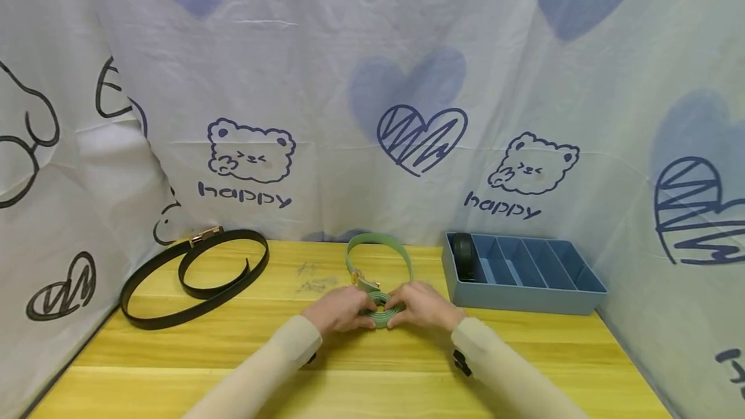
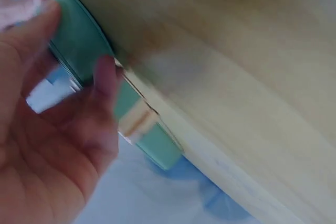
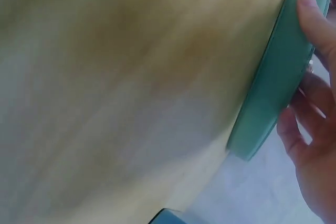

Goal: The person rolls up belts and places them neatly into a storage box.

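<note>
A green belt [image 1: 381, 321] stands on its edge on the wooden table, one end wound into a tight coil. From the coil a loose loop curves back toward the cloth, with a gold buckle [image 1: 359, 279] beside it. My left hand [image 1: 340, 310] grips the coil's left side between thumb and fingers. On the right side, my right hand [image 1: 429, 306] pinches the same coil. The left wrist view shows the belt's smooth face [image 2: 79, 35] under the left fingertips. In the right wrist view, the thumb and fingers press the band [image 3: 275, 77].
At the left lies a black belt [image 1: 174, 322] in a loose spiral with a metal buckle. A blue-grey divided box [image 1: 524, 297] stands at the right, a black rolled item [image 1: 464, 256] in its leftmost compartment. Printed white cloth [image 1: 337, 167] hangs behind the table [image 1: 384, 380].
</note>
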{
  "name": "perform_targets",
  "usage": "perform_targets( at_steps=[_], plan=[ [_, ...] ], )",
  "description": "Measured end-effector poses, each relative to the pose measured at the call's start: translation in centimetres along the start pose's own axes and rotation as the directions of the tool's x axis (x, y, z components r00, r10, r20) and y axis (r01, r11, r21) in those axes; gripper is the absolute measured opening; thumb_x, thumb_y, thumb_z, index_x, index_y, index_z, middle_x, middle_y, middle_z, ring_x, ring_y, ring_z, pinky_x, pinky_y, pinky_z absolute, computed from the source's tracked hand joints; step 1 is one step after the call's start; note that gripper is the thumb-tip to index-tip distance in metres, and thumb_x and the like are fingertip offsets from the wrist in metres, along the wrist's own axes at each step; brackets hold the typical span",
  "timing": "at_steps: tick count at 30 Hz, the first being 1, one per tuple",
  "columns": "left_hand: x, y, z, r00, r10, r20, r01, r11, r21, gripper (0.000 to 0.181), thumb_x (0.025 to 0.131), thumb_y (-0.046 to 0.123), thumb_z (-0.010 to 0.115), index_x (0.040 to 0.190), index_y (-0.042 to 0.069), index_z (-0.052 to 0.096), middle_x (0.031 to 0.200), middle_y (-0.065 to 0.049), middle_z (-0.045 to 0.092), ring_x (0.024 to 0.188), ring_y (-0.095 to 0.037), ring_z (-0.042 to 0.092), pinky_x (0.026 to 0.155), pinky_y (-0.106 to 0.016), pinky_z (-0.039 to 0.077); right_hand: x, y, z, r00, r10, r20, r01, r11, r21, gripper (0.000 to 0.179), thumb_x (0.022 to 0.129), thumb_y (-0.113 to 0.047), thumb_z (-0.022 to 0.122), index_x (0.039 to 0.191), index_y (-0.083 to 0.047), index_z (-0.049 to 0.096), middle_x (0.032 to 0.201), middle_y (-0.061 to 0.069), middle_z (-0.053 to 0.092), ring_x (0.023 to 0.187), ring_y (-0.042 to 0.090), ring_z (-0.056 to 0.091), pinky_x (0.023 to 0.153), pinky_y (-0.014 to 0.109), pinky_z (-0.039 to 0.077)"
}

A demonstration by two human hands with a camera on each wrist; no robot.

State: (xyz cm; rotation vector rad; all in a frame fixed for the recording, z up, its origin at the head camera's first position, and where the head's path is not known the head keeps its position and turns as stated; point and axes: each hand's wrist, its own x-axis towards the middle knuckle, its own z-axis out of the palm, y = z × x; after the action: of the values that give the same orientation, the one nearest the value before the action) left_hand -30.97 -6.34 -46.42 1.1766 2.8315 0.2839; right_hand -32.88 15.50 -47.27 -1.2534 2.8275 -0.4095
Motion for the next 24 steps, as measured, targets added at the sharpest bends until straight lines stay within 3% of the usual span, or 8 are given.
perform_targets(
  at_steps=[3, 6, 12, 14, 16, 19, 24],
  plan=[
    [0.1, 0.5, 0.1, 0.999, -0.032, -0.039, 0.033, 0.998, 0.046, 0.026, 0.084, 0.046, 0.074, 0.088, 0.021, 0.076, 0.079, 0.011, 0.071, 0.065, -0.005, 0.06, 0.063, -0.026, 0.051, -0.1, -0.4, 0.2, 0.999, -0.004, -0.044, 0.002, 0.999, -0.043, 0.032, 0.078, -0.046, 0.078, 0.1, -0.023, 0.079, 0.102, -0.009, 0.074, 0.089, 0.009, 0.067, 0.078, 0.03, 0.054],
    [0.2, 0.7, 0.1, 0.999, -0.027, -0.04, 0.028, 0.999, 0.023, 0.025, 0.083, 0.045, 0.074, 0.083, 0.02, 0.076, 0.073, 0.011, 0.069, 0.059, -0.003, 0.056, 0.06, -0.023, 0.049, -0.1, -0.6, -0.1, 1.0, 0.005, -0.023, -0.006, 0.999, -0.04, 0.033, 0.079, -0.047, 0.078, 0.102, -0.023, 0.079, 0.099, -0.01, 0.075, 0.086, 0.009, 0.066, 0.074, 0.027, 0.052],
    [0.5, -0.4, 0.0, 0.999, 0.017, 0.039, -0.014, 0.998, -0.069, 0.027, 0.085, 0.038, 0.073, 0.102, 0.018, 0.078, 0.097, 0.008, 0.075, 0.08, -0.004, 0.067, 0.075, -0.023, 0.054, 0.1, -0.1, -1.1, 0.99, 0.03, 0.14, -0.043, 0.995, 0.094, 0.032, 0.083, -0.034, 0.079, 0.112, -0.021, 0.076, 0.123, -0.001, 0.068, 0.113, 0.017, 0.062, 0.095, 0.036, 0.051],
    [0.6, -0.8, 0.1, 0.998, 0.021, 0.066, -0.016, 0.997, -0.072, 0.028, 0.086, 0.039, 0.072, 0.105, 0.019, 0.078, 0.1, 0.009, 0.074, 0.084, -0.005, 0.067, 0.078, -0.024, 0.054, 0.2, -0.1, -1.2, 0.989, 0.025, 0.146, -0.04, 0.994, 0.101, 0.032, 0.081, -0.034, 0.08, 0.11, -0.02, 0.077, 0.129, 0.003, 0.066, 0.117, 0.021, 0.06, 0.097, 0.039, 0.049],
    [0.5, -0.9, 0.1, 0.997, 0.02, 0.072, -0.016, 0.998, -0.053, 0.027, 0.087, 0.04, 0.072, 0.105, 0.021, 0.077, 0.101, 0.01, 0.074, 0.085, -0.005, 0.066, 0.08, -0.025, 0.054, 0.1, -0.2, -0.9, 0.993, 0.029, 0.114, -0.036, 0.998, 0.054, 0.033, 0.08, -0.039, 0.08, 0.107, -0.021, 0.078, 0.13, 0.004, 0.065, 0.116, 0.021, 0.06, 0.096, 0.04, 0.05],
    [0.2, -0.1, 0.1, 0.999, -0.006, 0.04, 0.006, 1.0, 0.006, 0.023, 0.086, 0.042, 0.073, 0.096, 0.022, 0.078, 0.091, 0.011, 0.073, 0.076, -0.005, 0.064, 0.074, -0.026, 0.054, -0.1, -0.9, -0.1, 0.999, 0.042, 0.016, -0.042, 0.999, -0.03, 0.034, 0.076, -0.046, 0.081, 0.101, -0.024, 0.079, 0.113, -0.003, 0.071, 0.099, 0.014, 0.061, 0.082, 0.032, 0.051],
    [0.2, 1.0, -0.1, 0.999, -0.05, -0.02, 0.051, 0.997, 0.052, 0.02, 0.082, 0.041, 0.076, 0.081, 0.021, 0.076, 0.073, 0.012, 0.068, 0.062, -0.004, 0.058, 0.063, -0.024, 0.051, 0.1, -1.9, 0.7, 0.992, 0.082, -0.095, -0.088, 0.994, -0.059, 0.031, 0.073, -0.053, 0.081, 0.093, -0.03, 0.08, 0.088, -0.015, 0.07, 0.076, 0.004, 0.054, 0.063, 0.021, 0.04]
  ],
)
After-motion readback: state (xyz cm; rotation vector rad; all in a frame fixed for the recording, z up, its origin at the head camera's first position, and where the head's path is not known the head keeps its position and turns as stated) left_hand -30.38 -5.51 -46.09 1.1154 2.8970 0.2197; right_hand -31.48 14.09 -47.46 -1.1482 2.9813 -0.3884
